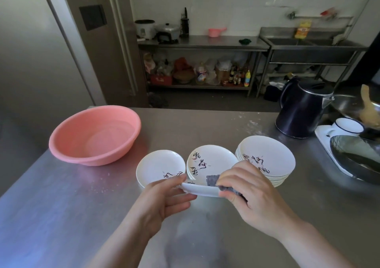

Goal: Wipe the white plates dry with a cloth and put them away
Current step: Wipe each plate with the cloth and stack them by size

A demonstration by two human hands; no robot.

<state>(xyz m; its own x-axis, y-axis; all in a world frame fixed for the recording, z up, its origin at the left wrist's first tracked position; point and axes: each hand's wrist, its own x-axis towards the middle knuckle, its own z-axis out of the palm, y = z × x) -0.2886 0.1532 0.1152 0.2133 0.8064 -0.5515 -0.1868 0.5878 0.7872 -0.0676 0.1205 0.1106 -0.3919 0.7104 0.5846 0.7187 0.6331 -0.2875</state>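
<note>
My left hand (164, 199) grips the near-left rim of a small white plate (202, 190), held above the steel counter. My right hand (253, 195) pinches a dark grey-purple cloth (212, 180) folded over that plate's right rim. Behind it lie a single white plate (158, 165) with black calligraphy, a short stack of white plates (209, 161) in the middle, and a taller stack (267, 158) at the right.
A pink plastic basin (94, 136) holding some water stands at the left. A dark electric kettle (298, 111) is at the back right, with a white tray (322, 136), a mug (347, 127) and a wok (357, 161) beside it. The steel counter (72, 195) ends at the left.
</note>
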